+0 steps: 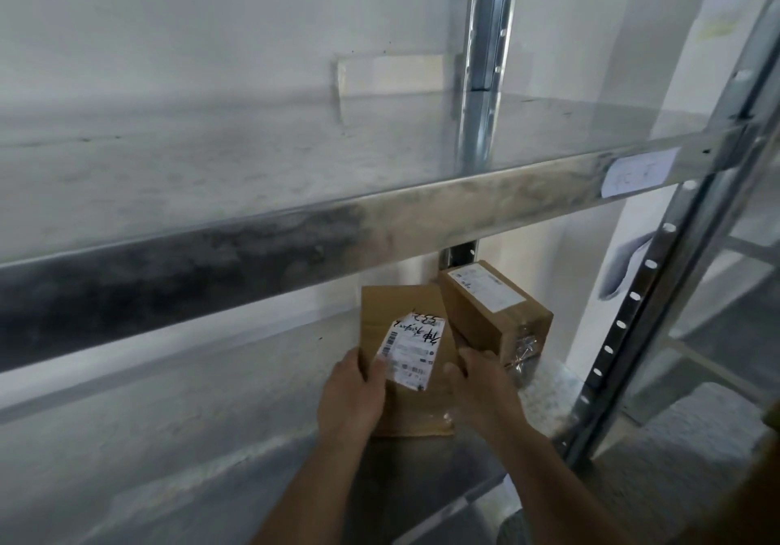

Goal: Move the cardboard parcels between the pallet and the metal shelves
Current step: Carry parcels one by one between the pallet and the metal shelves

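Left hand (352, 396) and right hand (481, 388) clamp the flat parcel (405, 325) by its side edges over the lower shelf (211, 439), near its right end. Risk: its right edge may knock the boxed parcel (494, 312) just beside it.

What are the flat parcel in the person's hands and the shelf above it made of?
The flat parcel looks like plain brown cardboard, matte, with a white paper label bearing barcodes and handwriting; clear glossy tape seems to cross its near end. The upper shelf appears to be bare metal, likely galvanised steel: grey, dull sheen, smudged dark along its front edge. Both hands, left hand and right hand, hold the parcel.
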The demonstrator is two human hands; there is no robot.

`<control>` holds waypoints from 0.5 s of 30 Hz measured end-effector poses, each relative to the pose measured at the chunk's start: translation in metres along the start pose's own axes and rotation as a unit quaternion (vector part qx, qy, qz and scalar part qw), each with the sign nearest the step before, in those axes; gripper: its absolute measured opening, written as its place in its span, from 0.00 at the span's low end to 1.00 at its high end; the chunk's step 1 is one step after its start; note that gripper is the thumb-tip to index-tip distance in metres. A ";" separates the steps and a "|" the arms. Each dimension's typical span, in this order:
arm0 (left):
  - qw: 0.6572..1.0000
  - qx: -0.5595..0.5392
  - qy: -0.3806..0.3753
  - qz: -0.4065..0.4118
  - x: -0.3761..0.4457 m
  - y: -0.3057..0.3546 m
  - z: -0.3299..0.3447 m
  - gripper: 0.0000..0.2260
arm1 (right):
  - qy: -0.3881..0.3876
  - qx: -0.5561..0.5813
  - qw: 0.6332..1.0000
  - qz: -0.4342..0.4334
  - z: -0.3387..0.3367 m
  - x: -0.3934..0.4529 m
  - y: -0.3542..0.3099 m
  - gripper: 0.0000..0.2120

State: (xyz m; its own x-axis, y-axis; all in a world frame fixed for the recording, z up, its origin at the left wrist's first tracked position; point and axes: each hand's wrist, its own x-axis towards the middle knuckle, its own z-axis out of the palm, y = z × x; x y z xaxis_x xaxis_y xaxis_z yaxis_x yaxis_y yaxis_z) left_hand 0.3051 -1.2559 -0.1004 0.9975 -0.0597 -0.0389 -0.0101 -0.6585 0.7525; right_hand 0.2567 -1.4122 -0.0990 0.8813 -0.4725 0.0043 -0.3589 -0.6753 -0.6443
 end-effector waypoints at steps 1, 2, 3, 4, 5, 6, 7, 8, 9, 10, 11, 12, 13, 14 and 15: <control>1.000 0.016 0.008 -0.012 -0.001 -0.006 -0.005 0.17 | -0.012 0.018 1.000 -0.006 0.006 -0.005 -0.002 0.13; 1.000 0.020 0.007 -0.021 -0.003 -0.011 -0.010 0.18 | -0.021 0.042 0.999 -0.004 0.010 -0.010 -0.004 0.13; 1.000 0.014 -0.001 -0.024 -0.006 -0.015 -0.013 0.19 | -0.026 0.065 0.998 0.001 0.013 -0.014 -0.006 0.13; 1.000 0.004 -0.013 -0.023 -0.009 -0.019 -0.016 0.19 | -0.031 0.084 0.996 0.008 0.014 -0.018 -0.008 0.13; 0.999 -0.010 -0.028 -0.017 -0.014 -0.023 -0.019 0.19 | -0.035 0.099 0.994 0.014 0.014 -0.022 -0.011 0.12; 0.999 -0.025 -0.043 -0.007 -0.017 -0.026 -0.021 0.17 | -0.039 0.111 0.993 0.019 0.014 -0.026 -0.013 0.13; 0.998 -0.038 -0.057 0.005 -0.021 -0.029 -0.023 0.15 | -0.039 0.122 0.992 0.021 0.014 -0.032 -0.014 0.14; 0.996 -0.049 -0.068 0.018 -0.026 -0.031 -0.024 0.14 | -0.036 0.134 0.990 0.021 0.013 -0.039 -0.016 0.15; 0.995 -0.055 -0.077 0.028 -0.032 -0.032 -0.026 0.15 | -0.032 0.147 0.988 0.018 0.013 -0.047 -0.016 0.17; 0.994 -0.059 -0.084 0.035 -0.037 -0.034 -0.028 0.16 | -0.030 0.155 0.987 0.016 0.013 -0.056 -0.016 0.18; 0.993 -0.061 -0.089 0.042 -0.042 -0.036 -0.030 0.18 | -0.025 0.158 0.987 0.012 0.012 -0.064 -0.015 0.17; 0.992 -0.064 -0.093 0.050 -0.047 -0.037 -0.032 0.18 | -0.018 0.159 0.987 0.009 0.012 -0.073 -0.014 0.17; 0.991 -0.069 -0.095 0.058 -0.053 -0.037 -0.034 0.18 | -0.007 0.162 0.987 0.006 0.011 -0.081 -0.012 0.16; 0.990 -0.075 -0.096 0.068 -0.058 -0.038 -0.035 0.18 | 0.003 0.170 0.985 0.006 0.009 -0.090 -0.011 0.16; 0.989 -0.081 -0.098 0.078 -0.063 -0.037 -0.037 0.19 | 0.011 0.183 0.983 0.005 0.006 -0.098 -0.011 0.16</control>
State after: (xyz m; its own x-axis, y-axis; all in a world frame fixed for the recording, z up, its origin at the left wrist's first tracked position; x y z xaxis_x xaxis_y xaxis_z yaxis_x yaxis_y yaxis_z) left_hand 0.2448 -1.1997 -0.1017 0.9520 -0.3047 -0.0290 -0.1346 -0.5020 0.8543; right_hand 0.1761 -1.3555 -0.0972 0.8702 -0.4925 0.0111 -0.2291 -0.4246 -0.8759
